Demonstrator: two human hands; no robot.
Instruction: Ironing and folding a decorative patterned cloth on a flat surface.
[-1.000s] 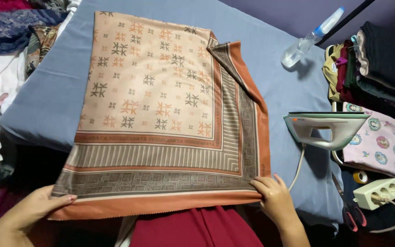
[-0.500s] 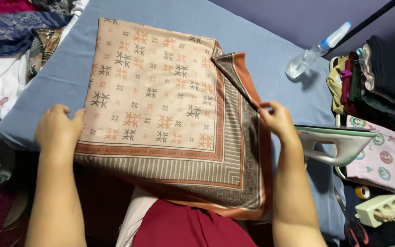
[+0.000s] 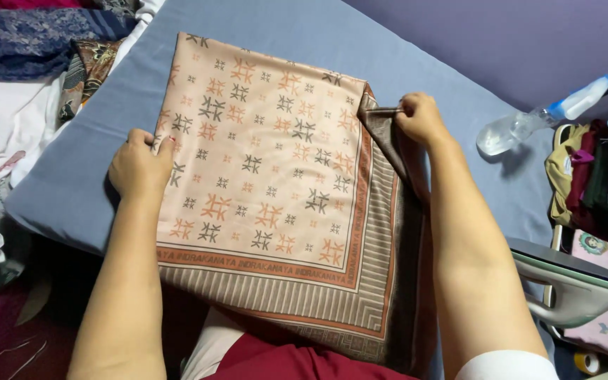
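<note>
A folded peach scarf with orange and grey cross motifs and a striped brown border lies on a blue padded board. My left hand grips the scarf's left edge, thumb on top. My right hand pinches a folded brown corner of the scarf at its upper right edge. Both forearms reach over the scarf's near part, which hangs off the board's front edge toward my lap.
A clothes iron stands at the right, near my right elbow. A clear spray bottle lies at the board's far right. Folded clothes are stacked at the right edge, and a pile of fabrics sits at the left.
Both hands have moved from the scarf's near edge up along its sides. The right hand has reached the upper right corner and pinched it. The left hand rests at the left edge.
</note>
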